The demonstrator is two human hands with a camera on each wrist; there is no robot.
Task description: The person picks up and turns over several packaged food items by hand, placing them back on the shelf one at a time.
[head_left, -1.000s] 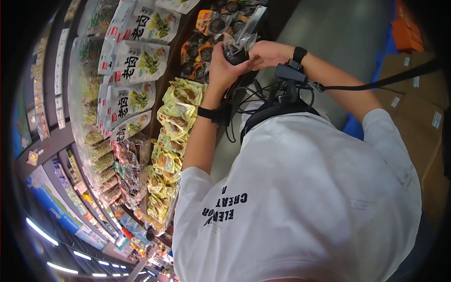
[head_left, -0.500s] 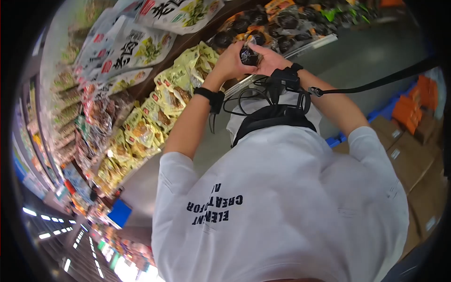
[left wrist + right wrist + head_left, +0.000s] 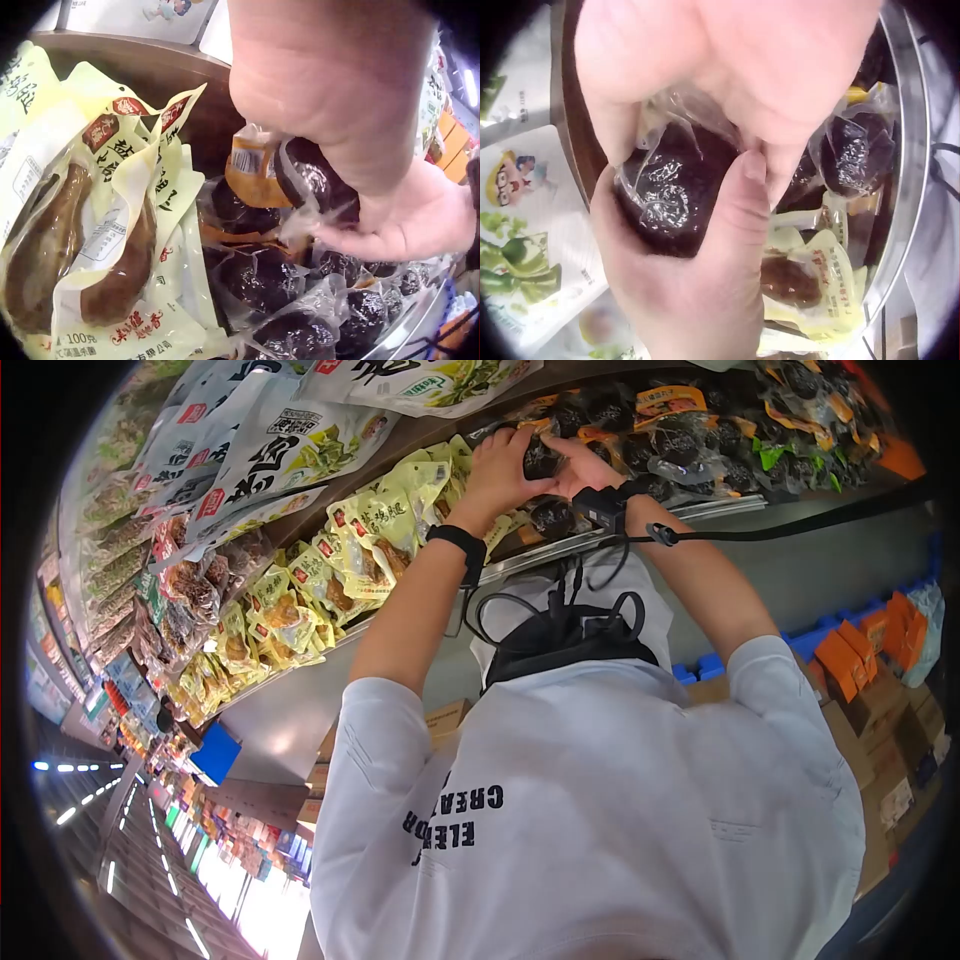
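Note:
A dark round item in clear plastic point(image 3: 541, 458) is held between both hands over the display shelf. In the right wrist view the left hand point(image 3: 690, 292) curls its fingers and thumb round this dark item point(image 3: 676, 187). From the other side the right hand point(image 3: 727, 60) pinches the item's plastic wrapping. In the left wrist view, an orange label with a barcode point(image 3: 251, 169) shows beside the item, and the left hand point(image 3: 330, 82) covers part of it. Just below lie similar dark packs point(image 3: 262, 277).
Yellow packs point(image 3: 285, 610) fill the shelf beside the dark packs, and white pouches point(image 3: 290, 440) stand behind them. A metal rim point(image 3: 530, 558) runs along the shelf's front. Cardboard boxes point(image 3: 860, 760) and orange items point(image 3: 845, 660) are at the right.
The head view has turned, and more dark packs and the shelf edge show at the right. Both hands still hold the dark item, now over the packs near the shelf's back.

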